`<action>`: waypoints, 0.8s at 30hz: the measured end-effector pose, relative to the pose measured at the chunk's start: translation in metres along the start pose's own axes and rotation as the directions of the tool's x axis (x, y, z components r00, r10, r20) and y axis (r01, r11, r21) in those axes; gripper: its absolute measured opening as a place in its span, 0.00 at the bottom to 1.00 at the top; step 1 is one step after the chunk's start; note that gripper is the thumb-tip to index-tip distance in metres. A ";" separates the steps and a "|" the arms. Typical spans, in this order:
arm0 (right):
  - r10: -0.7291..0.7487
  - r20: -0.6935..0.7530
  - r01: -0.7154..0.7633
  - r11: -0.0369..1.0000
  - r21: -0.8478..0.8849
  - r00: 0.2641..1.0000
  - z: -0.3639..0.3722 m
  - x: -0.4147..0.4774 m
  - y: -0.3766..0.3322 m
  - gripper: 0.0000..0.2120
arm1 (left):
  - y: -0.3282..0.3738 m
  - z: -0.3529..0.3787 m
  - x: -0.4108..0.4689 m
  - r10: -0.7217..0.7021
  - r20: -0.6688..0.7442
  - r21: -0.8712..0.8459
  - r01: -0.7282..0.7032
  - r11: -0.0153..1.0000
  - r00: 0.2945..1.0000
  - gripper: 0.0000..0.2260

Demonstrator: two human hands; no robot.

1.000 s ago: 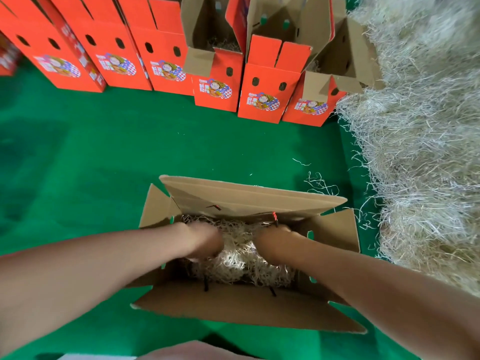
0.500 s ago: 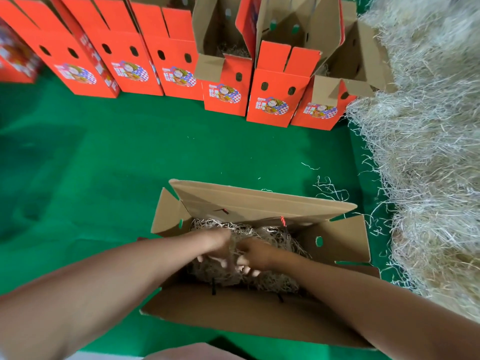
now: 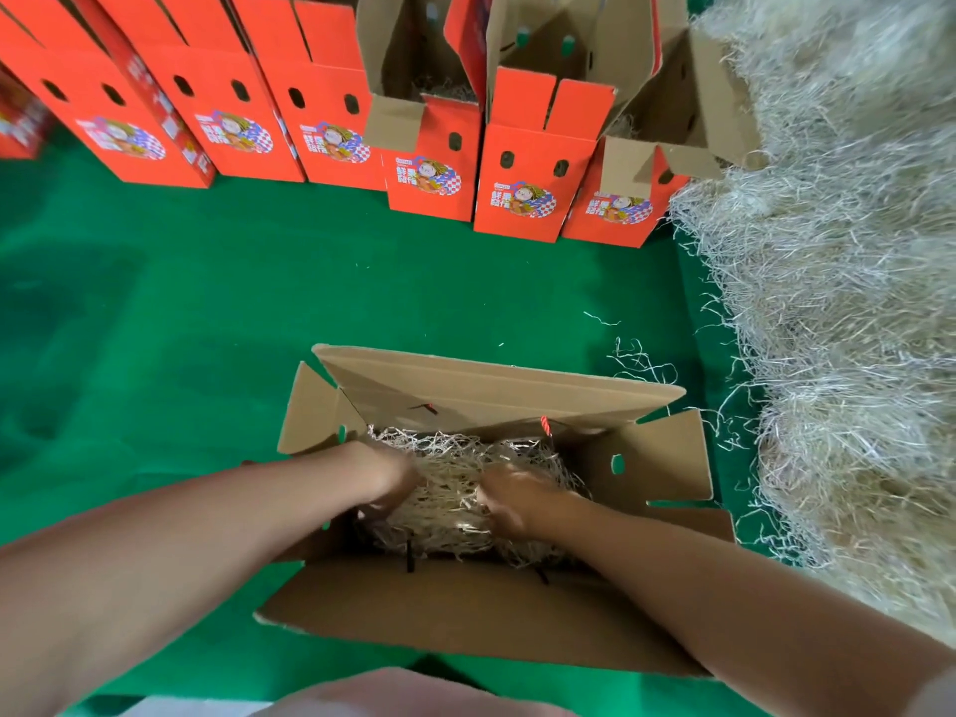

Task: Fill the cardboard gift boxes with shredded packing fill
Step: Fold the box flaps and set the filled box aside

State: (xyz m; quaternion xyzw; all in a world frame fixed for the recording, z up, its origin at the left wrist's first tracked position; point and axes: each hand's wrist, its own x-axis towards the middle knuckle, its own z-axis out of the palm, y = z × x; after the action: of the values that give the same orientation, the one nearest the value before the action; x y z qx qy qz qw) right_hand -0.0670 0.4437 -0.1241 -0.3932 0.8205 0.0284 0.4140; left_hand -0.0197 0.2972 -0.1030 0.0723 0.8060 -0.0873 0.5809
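Green cloth (image 3: 207,328) below, fill (image 3: 452,491) sits between left hand (image 3: 390,483) and right hand (image 3: 514,504).

Orange boxes (image 3: 533,183) carry printed logo; lettering too blurred to read

Your left hand (image 3: 390,483) and right hand (image 3: 514,504) sit in the shredded fill (image 3: 455,460) inside the open box (image 3: 491,390) near you on the green cloth (image 3: 207,328); red boxes (image 3: 233,126) line the far side, a fill pile (image 3: 838,302) lies right.
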 end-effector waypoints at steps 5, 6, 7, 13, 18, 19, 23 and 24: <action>0.047 0.190 -0.027 0.994 -0.107 0.981 -0.006 -0.003 0.002 0.09 | -0.007 0.005 0.007 0.039 -0.216 0.022 -0.036 0.999 0.976 0.07; 0.043 0.216 -0.021 0.995 -0.100 0.976 -0.009 -0.003 0.001 0.11 | -0.010 0.007 0.009 0.045 -0.354 -0.040 -0.063 0.997 0.934 0.09; 0.034 0.195 -0.018 0.997 -0.079 0.980 -0.013 -0.004 -0.001 0.12 | -0.012 0.006 0.008 0.042 -0.465 -0.069 -0.083 0.994 0.884 0.12; -0.096 0.109 0.114 0.978 -0.175 0.989 -0.014 -0.004 -0.013 0.14 | 0.005 0.010 0.004 0.107 -0.433 0.084 -0.079 0.993 0.895 0.16; -0.133 0.369 0.271 0.896 -0.353 0.920 0.009 0.002 -0.006 0.20 | 0.008 0.030 0.012 0.197 -0.012 0.238 -0.189 0.953 0.980 0.18; -0.134 0.380 0.292 0.871 -0.395 0.915 0.010 0.002 -0.005 0.19 | 0.006 0.030 0.011 0.169 0.033 0.274 -0.171 0.946 0.985 0.17; -0.095 0.374 0.289 0.810 -0.510 0.923 0.012 -0.002 -0.001 0.18 | -0.011 0.032 0.009 0.079 0.034 0.579 -0.084 0.811 0.996 0.18; -0.072 0.371 0.272 0.810 -0.520 0.926 0.012 -0.003 -0.002 0.18 | -0.015 0.033 0.013 0.104 0.072 0.640 -0.126 0.758 0.992 0.20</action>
State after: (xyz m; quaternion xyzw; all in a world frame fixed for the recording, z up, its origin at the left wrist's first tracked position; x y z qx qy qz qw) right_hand -0.0569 0.4485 -0.1294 -0.5604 0.6534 0.2968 0.4133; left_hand 0.0034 0.2749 -0.1244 0.3146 0.7119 -0.3234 0.5382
